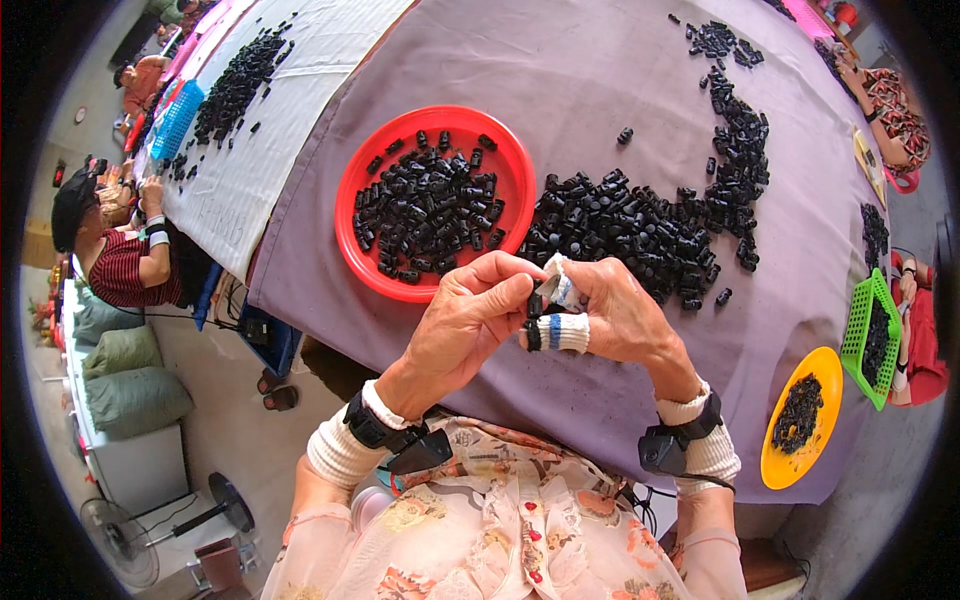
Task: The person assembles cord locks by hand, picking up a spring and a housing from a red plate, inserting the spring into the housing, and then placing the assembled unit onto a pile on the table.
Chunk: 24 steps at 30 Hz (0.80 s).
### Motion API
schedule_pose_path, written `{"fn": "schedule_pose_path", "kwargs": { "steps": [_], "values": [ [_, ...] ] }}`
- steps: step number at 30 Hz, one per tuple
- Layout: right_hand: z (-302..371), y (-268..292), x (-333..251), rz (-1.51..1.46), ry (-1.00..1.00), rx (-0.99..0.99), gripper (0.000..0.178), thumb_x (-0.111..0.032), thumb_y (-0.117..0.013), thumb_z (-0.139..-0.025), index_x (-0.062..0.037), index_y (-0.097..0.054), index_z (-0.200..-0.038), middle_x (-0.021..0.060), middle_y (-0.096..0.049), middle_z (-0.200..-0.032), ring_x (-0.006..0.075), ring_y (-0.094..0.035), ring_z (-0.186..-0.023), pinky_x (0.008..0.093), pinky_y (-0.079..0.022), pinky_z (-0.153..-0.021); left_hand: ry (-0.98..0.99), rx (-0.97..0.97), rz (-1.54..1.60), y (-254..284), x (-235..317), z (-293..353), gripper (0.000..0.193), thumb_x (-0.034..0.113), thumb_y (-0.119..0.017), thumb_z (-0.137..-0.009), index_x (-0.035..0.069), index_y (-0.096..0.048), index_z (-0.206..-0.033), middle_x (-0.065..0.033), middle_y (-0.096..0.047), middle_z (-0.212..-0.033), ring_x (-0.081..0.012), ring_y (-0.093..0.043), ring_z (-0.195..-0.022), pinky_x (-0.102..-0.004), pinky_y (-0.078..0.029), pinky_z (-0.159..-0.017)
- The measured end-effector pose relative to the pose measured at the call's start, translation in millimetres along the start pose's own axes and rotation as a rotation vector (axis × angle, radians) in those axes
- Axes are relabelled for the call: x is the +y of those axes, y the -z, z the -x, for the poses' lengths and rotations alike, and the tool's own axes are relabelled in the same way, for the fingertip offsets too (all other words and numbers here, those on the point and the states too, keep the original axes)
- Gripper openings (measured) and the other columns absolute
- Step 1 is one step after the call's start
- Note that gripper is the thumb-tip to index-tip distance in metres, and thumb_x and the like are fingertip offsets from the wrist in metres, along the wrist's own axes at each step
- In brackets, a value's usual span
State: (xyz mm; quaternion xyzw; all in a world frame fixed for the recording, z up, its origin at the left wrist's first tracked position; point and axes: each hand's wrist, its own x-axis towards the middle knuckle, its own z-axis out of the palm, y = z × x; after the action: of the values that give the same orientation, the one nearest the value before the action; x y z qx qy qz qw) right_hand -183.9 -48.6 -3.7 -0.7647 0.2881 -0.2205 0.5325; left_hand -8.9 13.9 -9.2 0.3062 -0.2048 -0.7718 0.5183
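Floral clothing [440,540] is being worn at the tabletop's [580,70] front edge; a black part [535,302] is being pinched by left hand [455,325] and right hand [635,310]. Toward the left edge, pieces [425,212] are being held by a red tray [513,165]; a fan [118,540] is being supported by the floor [230,385].

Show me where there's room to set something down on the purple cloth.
The purple cloth looks bare beyond the red tray and between the black heap and the yellow plate. Crowded: right of the tray, where the heap lies just beyond the right hand.
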Motion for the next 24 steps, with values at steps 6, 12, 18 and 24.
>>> {"fn": "schedule_pose_path", "kwargs": {
  "steps": [6,12,18,24],
  "values": [
    [1.3,1.0,-2.8,0.030,0.017,0.011,0.037,-0.030,-0.072,-0.068,-0.0001,-0.053,-0.076,0.0127,-0.050,-0.056,0.0233,-0.050,-0.047,0.0326,-0.041,-0.048,0.013,-0.007,0.017,-4.2,1.4,-0.1,0.016,0.013,-0.054,-0.090,0.002,-0.057,-0.101,-0.0043,-0.061,-0.092,-0.0085,-0.058,-0.081,-0.0265,-0.049,-0.077],
    [0.9,3.0,-9.7,-0.028,0.004,0.055,0.036,-0.031,-0.073,-0.068,-0.0009,-0.053,-0.075,0.0105,-0.051,-0.056,0.0215,-0.050,-0.048,0.0316,-0.040,-0.049,0.013,-0.056,0.077,-2.4,2.3,0.3,0.017,0.014,-0.054,-0.091,0.002,-0.056,-0.103,-0.0042,-0.062,-0.090,-0.0102,-0.059,-0.083,-0.0272,-0.049,-0.077],
    [1.5,4.4,-5.1,0.032,0.003,0.031,0.037,-0.032,-0.073,-0.067,-0.0010,-0.053,-0.073,0.0104,-0.050,-0.055,0.0209,-0.049,-0.047,0.0319,-0.040,-0.048,0.028,-0.060,0.091,-4.4,1.0,0.3,0.018,0.014,-0.053,-0.091,0.002,-0.056,-0.105,-0.0054,-0.062,-0.093,-0.0109,-0.060,-0.084,-0.0277,-0.050,-0.077],
    [1.8,3.9,-2.1,0.024,0.019,0.030,0.038,-0.033,-0.073,-0.067,-0.0002,-0.053,-0.073,0.0113,-0.049,-0.054,0.0227,-0.047,-0.046,0.0324,-0.040,-0.047,0.040,-0.058,0.105,-5.9,0.4,-0.4,0.019,0.014,-0.053,-0.091,0.002,-0.056,-0.105,-0.0056,-0.062,-0.094,-0.0111,-0.060,-0.084,-0.0273,-0.050,-0.076]
  ]
}}
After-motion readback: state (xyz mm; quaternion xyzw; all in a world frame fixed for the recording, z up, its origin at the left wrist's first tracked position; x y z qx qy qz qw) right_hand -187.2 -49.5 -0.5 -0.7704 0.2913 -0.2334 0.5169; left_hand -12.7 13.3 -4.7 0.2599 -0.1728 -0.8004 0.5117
